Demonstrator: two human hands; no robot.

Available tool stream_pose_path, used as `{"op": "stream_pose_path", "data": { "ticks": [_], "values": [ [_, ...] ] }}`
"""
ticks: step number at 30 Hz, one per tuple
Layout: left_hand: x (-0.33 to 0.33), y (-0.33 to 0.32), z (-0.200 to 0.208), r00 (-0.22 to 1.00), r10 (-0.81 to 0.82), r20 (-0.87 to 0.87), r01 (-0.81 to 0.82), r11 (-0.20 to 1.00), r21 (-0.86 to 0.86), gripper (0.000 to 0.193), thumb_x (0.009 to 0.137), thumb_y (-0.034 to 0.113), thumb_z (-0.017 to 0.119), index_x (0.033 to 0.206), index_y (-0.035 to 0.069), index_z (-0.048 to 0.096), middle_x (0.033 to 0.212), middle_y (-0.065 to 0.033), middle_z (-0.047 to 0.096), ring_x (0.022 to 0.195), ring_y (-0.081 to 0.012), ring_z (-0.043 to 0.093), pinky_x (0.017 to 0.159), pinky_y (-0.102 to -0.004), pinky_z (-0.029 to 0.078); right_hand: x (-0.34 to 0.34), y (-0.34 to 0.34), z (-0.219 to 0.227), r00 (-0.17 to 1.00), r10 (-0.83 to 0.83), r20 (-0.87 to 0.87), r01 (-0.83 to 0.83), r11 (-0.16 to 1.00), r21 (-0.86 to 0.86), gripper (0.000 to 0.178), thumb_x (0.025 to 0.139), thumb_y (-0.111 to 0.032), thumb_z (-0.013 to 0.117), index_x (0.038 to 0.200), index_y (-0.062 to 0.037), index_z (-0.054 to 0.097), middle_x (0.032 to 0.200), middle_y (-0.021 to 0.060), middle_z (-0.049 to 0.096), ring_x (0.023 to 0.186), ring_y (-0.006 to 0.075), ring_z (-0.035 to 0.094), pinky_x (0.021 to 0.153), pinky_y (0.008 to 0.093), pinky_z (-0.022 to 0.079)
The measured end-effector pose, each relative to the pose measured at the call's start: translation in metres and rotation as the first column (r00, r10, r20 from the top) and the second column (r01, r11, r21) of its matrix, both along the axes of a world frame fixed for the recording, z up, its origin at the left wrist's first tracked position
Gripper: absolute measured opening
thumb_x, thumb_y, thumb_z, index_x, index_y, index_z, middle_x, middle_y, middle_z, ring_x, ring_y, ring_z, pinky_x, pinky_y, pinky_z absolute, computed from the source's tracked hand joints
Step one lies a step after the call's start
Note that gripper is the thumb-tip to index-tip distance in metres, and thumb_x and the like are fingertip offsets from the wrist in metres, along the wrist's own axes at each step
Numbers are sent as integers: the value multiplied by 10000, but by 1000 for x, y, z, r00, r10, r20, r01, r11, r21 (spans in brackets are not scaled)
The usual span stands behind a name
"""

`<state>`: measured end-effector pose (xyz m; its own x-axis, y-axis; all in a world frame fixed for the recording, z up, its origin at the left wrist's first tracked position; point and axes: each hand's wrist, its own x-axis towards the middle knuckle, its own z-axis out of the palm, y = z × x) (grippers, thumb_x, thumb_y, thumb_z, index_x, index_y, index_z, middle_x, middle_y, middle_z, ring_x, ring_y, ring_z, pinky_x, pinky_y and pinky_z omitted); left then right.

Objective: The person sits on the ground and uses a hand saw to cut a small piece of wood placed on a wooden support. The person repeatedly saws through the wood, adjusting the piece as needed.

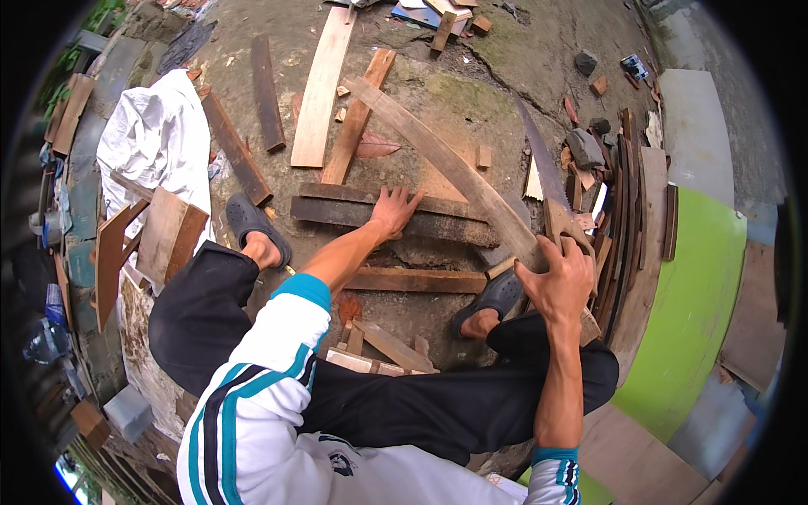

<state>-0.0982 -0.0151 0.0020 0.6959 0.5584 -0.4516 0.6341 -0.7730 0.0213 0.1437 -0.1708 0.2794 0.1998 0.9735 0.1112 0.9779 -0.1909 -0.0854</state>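
Note:
My right hand (559, 276) is closed round the near part of a long, thin wooden plank (446, 160), which slants away to the far left. Just beyond those fingers lies a handsaw with a wooden handle (559, 217) and a long blade (543, 156). Fingers spread, my left hand (394, 210) rests on two dark wooden beams (337, 210) lying side by side across the ground. A reddish-brown board (358, 126) reaches away from these beams, and a pale plank (323, 93) lies to its left. Nearer to me, another brown beam (417, 280) lies between my feet.
Stacked strips of wood (627, 210) stand at the right, beside a green panel (694, 311). A white sheet (156, 135) and boards (168, 236) are at the left. Stones (585, 148) lie at the far right. Short offcuts (391, 345) lie near my legs.

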Motion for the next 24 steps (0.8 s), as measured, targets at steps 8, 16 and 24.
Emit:
{"op": "stream_pose_path", "data": {
  "ticks": [8, 16, 24],
  "values": [
    [-33, -46, -7, 996, 87, 3, -86, 987, -137, 1377, 626, 401, 963, 1664, 150, 94, 1329, -188, 520, 1244, -357, 504, 1013, -518, 396, -2, -9, -3, 999, -22, -33, 22, 1000, -3, 515, 629, -325, 874, 1080, -93, 785, 1045, 151, 677, 954, 323, 646, 825, 423, 466],
    [-35, -43, -21, 997, 34, 72, -35, 999, 8, 1334, 666, 332, 931, 1676, 184, 71, 1332, -170, 520, 1234, -341, 501, 1044, -514, 372, -6, -25, -2, 999, -20, -30, 19, 1000, -23, 513, 612, -324, 890, 1063, -103, 784, 972, 125, 659, 931, 310, 640, 804, 425, 457],
    [-37, -73, -24, 946, 142, 293, -190, 972, 141, 1196, 708, 341, 905, 1639, 127, 185, 1430, -170, 494, 1348, -353, 465, 1163, -576, 293, -4, -28, -33, 993, 111, -46, -111, 994, 2, 528, 600, -301, 899, 1078, -122, 769, 985, 106, 656, 912, 300, 626, 797, 420, 454]
  ]
}}
